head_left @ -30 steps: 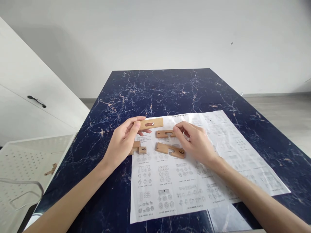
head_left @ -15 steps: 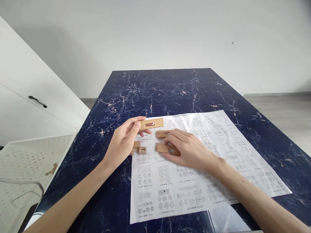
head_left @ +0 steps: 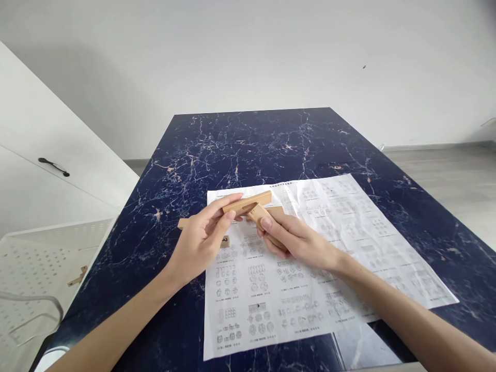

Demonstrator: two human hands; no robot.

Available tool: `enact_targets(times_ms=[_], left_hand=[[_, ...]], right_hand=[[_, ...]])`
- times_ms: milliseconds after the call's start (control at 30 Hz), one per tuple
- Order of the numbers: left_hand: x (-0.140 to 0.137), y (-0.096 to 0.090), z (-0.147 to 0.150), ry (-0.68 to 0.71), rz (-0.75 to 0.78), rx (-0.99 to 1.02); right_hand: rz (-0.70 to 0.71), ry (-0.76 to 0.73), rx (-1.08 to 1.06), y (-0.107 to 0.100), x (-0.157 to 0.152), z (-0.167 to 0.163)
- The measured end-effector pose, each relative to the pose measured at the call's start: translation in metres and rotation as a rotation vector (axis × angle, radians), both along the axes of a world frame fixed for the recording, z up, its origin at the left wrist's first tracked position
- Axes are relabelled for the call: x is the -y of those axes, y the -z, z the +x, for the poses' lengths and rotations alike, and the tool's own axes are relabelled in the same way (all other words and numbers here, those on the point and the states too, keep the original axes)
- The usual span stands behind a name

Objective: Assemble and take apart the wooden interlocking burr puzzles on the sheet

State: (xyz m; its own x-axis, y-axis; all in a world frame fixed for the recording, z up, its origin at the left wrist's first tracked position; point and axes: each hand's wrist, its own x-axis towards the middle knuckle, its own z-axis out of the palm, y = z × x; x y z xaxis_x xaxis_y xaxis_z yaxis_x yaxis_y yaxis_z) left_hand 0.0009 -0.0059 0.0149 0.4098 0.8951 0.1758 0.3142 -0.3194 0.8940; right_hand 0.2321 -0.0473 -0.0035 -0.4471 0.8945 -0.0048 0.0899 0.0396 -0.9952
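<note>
My left hand (head_left: pixel 201 237) is closed on a slotted wooden puzzle piece (head_left: pixel 258 199), holding it tilted above the paper. In my right hand (head_left: pixel 296 235) is a second wooden puzzle piece (head_left: pixel 256 212), pinched under the thumb. Its end meets the slot side of the left piece; whether it enters the slot I cannot tell. Behind the right hand another wooden piece (head_left: pixel 277 210) lies on the sheet, partly covered. A small block marked 3 (head_left: pixel 225 241) sits beside my left hand. One more wooden piece (head_left: pixel 181 223) pokes out behind that hand.
A creased instruction sheet (head_left: pixel 294 330) with printed diagrams lies on the dark blue marbled table (head_left: pixel 248 150). To the left stand a white perforated surface (head_left: pixel 34 258) with a small wooden piece (head_left: pixel 77 276) on it, and a white cabinet (head_left: pixel 54 129). A wall rises behind.
My right hand has lifted a wooden piece off the sheet and brought it against the left hand's piece. The left piece has turned and tilted. The view has shifted slightly.
</note>
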Motion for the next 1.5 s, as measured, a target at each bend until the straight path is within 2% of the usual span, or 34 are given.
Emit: enact_targets(times_ms=[133,300,600,800,1233,1500], left_hand=[[0.007,0.003,0.004,0.049,0.006,0.032],[0.007,0.009,0.005,0.079,0.068,0.073],[0.005,0.02,-0.001,0.101,0.115,0.023],[0.007,0.019,-0.001,0.125,0.151,-0.04],[0.008,0.011,0.002,0.182,0.053,-0.033],[0.006,0.007,-0.003,0.243,0.108,-0.079]], right_hand=[[-0.06,-0.018,-0.121,0.001,0.0,-0.003],[-0.078,0.01,-0.142,0.002,0.001,-0.004],[-0.105,0.015,-0.137,-0.001,0.003,-0.004],[-0.115,0.016,-0.125,-0.001,0.003,-0.002],[-0.108,0.031,-0.007,-0.002,0.004,-0.002],[-0.086,0.012,-0.012,0.0,0.004,-0.001]])
